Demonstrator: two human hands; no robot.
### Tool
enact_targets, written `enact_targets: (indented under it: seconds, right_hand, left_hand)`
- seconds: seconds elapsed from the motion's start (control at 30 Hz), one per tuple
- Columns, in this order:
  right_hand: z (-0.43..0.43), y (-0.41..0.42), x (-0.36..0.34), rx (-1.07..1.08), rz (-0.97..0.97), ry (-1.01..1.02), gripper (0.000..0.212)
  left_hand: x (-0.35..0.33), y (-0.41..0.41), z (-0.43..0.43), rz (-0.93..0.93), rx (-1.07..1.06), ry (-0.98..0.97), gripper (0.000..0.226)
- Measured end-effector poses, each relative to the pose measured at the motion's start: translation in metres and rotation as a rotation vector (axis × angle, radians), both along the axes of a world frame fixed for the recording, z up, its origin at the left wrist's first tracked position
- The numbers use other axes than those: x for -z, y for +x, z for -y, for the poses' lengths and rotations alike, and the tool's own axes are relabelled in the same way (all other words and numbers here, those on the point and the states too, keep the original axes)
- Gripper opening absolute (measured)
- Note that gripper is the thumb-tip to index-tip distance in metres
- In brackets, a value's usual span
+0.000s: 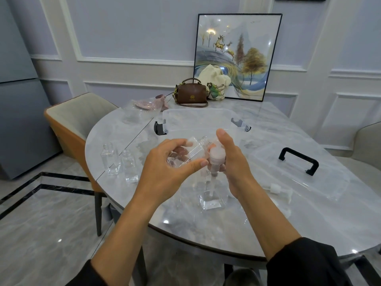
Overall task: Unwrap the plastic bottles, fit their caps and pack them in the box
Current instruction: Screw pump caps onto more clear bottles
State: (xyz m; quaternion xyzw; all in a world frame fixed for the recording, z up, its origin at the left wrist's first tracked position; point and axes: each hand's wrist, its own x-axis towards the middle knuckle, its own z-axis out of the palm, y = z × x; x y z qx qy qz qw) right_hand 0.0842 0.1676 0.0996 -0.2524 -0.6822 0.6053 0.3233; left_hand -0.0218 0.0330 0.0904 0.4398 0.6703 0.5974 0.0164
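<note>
Head view: left hand [165, 162] grips clear, square-sided bottle [192, 150].

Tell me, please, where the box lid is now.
In the head view the lid lies on the table, right of the right hand, with a loose cap at its near edge.

Brown handbag [191, 93] beside cream tote bag [215, 79], framed picture [253, 38] behind
</note>
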Motion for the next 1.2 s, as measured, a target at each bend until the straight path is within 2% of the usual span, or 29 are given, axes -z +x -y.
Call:
enact_targets:
  seconds: [0.1, 0.23, 0.5, 0.67, 0.83, 1.07, 1.2]
  right_hand:
    - [0.003, 0.001, -0.002, 0.023, -0.001, -0.051, 0.063]
    - [0.003, 0.001, -0.003, 0.024, -0.005, -0.029, 0.063]
    - [0.001, 0.001, -0.001, 0.024, -0.046, 0.043, 0.044]
    - [0.003, 0.001, -0.002, -0.005, -0.041, 0.013, 0.05]
    - [0.006, 0.002, -0.004, 0.045, 0.001, -0.005, 0.062]
    - [0.004, 0.001, -0.003, 0.029, -0.009, -0.044, 0.062]
    - [0.0, 0.003, -0.001, -0.035, -0.046, -0.05, 0.05]
  left_hand:
    - [-0.006, -0.005, 0.001, -0.085, -0.001, -0.013, 0.061]
    - [-0.006, -0.006, 0.002, -0.094, 0.019, -0.017, 0.059]
    - [0.007, -0.007, 0.002, -0.049, 0.032, -0.034, 0.054]
    - [0.007, -0.007, 0.001, -0.036, 0.032, -0.021, 0.049]
    - [0.002, -0.007, -0.001, -0.074, 0.01, 0.004, 0.056]
    - [0.002, -0.005, -0.002, -0.08, 0.007, 0.031, 0.055]
    - [0.008, -0.003, -0.002, -0.056, 0.021, 0.026, 0.05]
